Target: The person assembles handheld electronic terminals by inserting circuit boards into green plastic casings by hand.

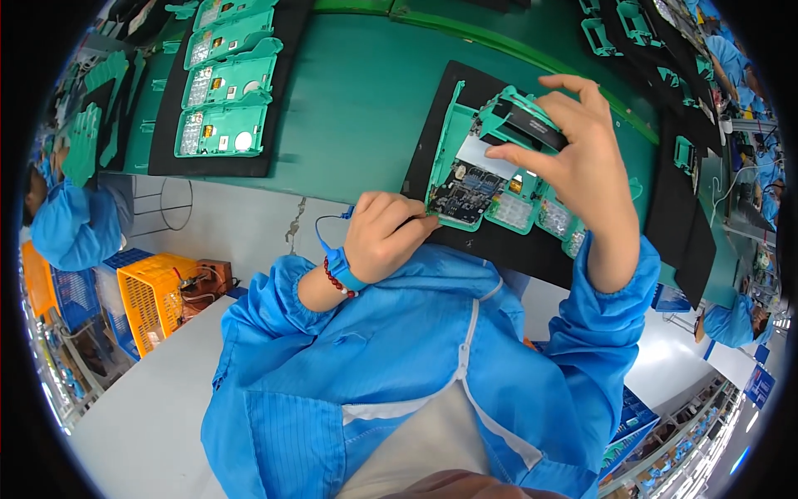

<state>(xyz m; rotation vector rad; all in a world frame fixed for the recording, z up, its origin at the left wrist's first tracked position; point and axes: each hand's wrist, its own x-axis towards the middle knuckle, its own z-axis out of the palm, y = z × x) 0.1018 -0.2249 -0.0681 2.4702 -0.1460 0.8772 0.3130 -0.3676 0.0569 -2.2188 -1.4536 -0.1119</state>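
My right hand point(582, 137) grips a green plastic part with a black block point(524, 121) between thumb and fingers, tilted above an open green housing point(449, 125). In that housing lies a dark circuit board point(465, 195), and a white sheet-like piece point(485, 155) shows between the board and the raised part. My left hand point(386, 237), wearing a blue wrist strap and a beaded bracelet, has its fingers curled and pinched at the housing's near left corner. What sits between those fingertips is hidden.
The housing rests on a black mat point(424, 158) on the green bench point(357, 91), beside more green housings point(511, 212). Another mat at the left carries several open green housings point(224, 129). Yellow crates point(150, 291) stand lower left. Co-workers in blue sit at both sides.
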